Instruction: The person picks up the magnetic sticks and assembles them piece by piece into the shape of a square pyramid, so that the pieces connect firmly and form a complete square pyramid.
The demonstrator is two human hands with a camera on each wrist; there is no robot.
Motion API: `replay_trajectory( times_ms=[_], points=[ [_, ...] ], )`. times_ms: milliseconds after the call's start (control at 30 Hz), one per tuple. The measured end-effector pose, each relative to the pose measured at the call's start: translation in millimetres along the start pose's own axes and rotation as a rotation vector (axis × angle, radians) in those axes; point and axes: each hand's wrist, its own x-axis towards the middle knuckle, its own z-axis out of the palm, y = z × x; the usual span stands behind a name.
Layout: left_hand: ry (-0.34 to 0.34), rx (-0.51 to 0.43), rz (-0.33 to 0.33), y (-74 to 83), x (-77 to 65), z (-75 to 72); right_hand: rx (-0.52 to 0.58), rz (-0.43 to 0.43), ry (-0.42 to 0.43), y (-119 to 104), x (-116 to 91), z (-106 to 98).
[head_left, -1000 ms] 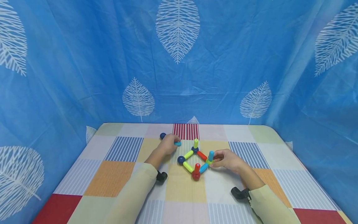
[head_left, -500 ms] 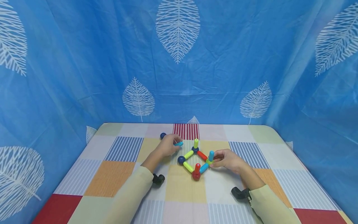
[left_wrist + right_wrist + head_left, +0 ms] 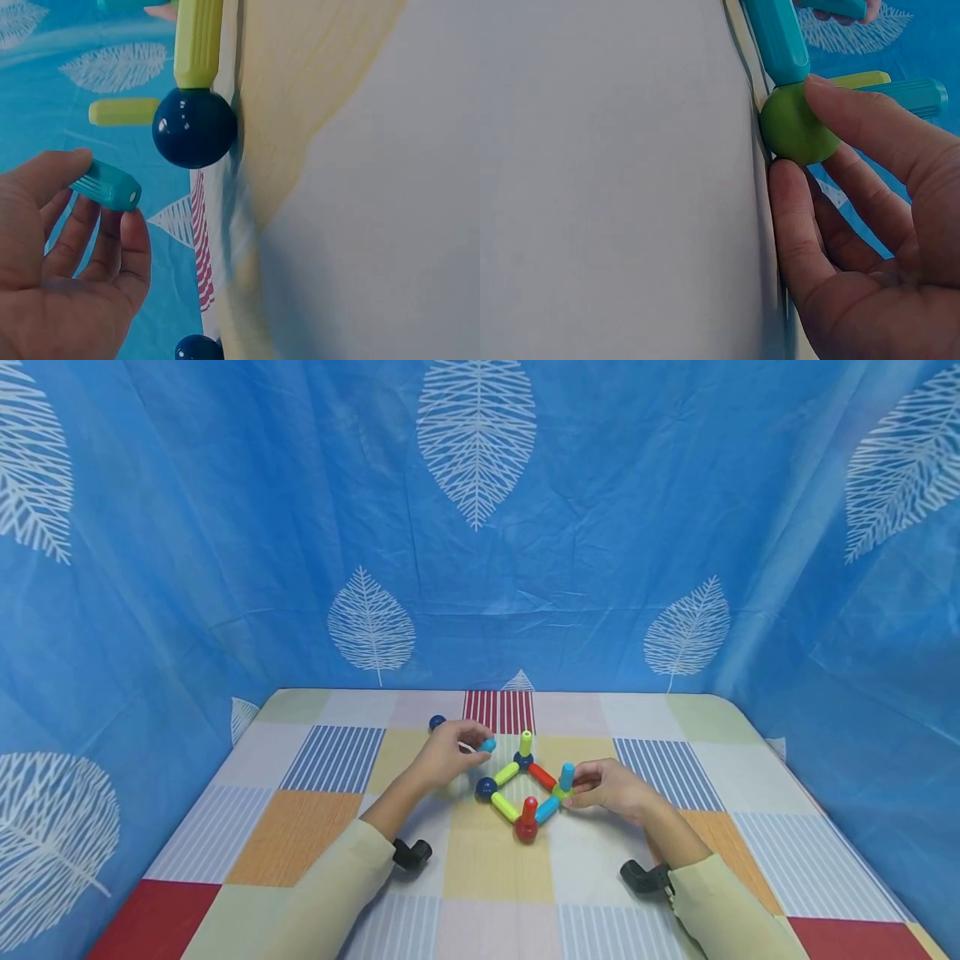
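Note:
My left hand (image 3: 447, 755) pinches a blue rod (image 3: 111, 185) between thumb and fingers, just off the left corner of a four-sided frame of rods and balls. A dark blue ball (image 3: 486, 789) forms that left corner, joined to two yellow-green rods (image 3: 505, 808). On the right, my right hand (image 3: 611, 789) holds the green ball (image 3: 799, 124) with thumb and fingers; an upright blue rod (image 3: 567, 776) stands on it. The near corner is a red ball (image 3: 526, 831) bearing an upright red rod (image 3: 530, 809). An upright yellow-green rod (image 3: 526, 743) tops the far dark blue ball (image 3: 522, 762).
A loose dark blue ball (image 3: 437, 723) lies behind my left hand. The patchwork tablecloth (image 3: 300, 835) covers the table, and a blue leaf-print curtain (image 3: 480, 610) surrounds its back and sides. Each wrist wears a black camera mount (image 3: 643, 877).
My left hand draws slightly toward me and turns, lifting the blue rod so its end points more toward the camera. The right hand and the frame stay in place.

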Motion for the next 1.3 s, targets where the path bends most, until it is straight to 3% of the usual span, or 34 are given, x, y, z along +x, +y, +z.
replay_trajectory(
  times_ms=[367,933,1300],
  points=[
    [-0.022,-0.158,-0.014,0.8,-11.4,-0.7,-0.008,-0.009,-0.004,-1,0,-2],
    [-0.100,-0.250,0.022,-7.5,-20.6,3.6,0.002,-0.004,0.000,-1,0,0],
    [-0.133,-0.260,0.034,-7.6,-22.4,1.7,-0.023,0.006,0.032,-5,-4,5]
  ],
)
